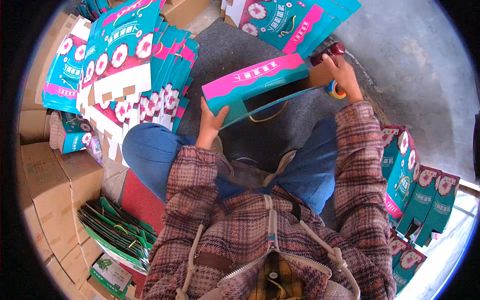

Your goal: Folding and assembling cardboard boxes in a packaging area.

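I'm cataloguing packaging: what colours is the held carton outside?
The carton is mainly pink and teal, best in the head view.

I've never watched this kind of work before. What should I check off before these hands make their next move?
1. Left hand supporting the teal-and-pink box: ok, gripping its left end.
2. Right hand holding the dark red object: ok, near the box's right end.
3. Box fully closed: not ok, a dark opening shows.
4. Box contents: cannot tell, the inside is too dark.
5. Colourful ring held: not ok, it sits beside the right wrist.
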Tool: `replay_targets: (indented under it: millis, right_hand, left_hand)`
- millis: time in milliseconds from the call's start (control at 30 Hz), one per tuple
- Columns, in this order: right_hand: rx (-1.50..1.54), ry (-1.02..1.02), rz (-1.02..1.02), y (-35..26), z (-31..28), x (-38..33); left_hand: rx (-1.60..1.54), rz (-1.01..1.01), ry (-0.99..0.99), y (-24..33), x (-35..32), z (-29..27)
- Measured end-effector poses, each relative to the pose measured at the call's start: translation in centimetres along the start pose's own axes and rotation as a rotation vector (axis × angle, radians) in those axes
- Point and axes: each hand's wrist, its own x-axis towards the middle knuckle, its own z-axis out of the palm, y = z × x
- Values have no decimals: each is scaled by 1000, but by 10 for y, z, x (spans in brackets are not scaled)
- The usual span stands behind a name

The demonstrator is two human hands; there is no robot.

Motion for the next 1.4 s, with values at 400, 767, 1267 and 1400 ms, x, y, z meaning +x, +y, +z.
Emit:
replay_targets:
  millis: [400,767,1267,1400]
  right_hand:
    - [323,-1019,-197,-13,3,-13]
    - [53,-342,9,23,72,-5]
    - [381,-343,281,32,62,-41]
    - [439,144,85,8,0,-60]
  left_hand:
    - [-332,19,4,-19,2,-3]
    - [-538,-406,-98,61,-22,14]
    - [-286,-547,-447,40,-26,20]
    - [-306,-328,-433,75,-42,23]
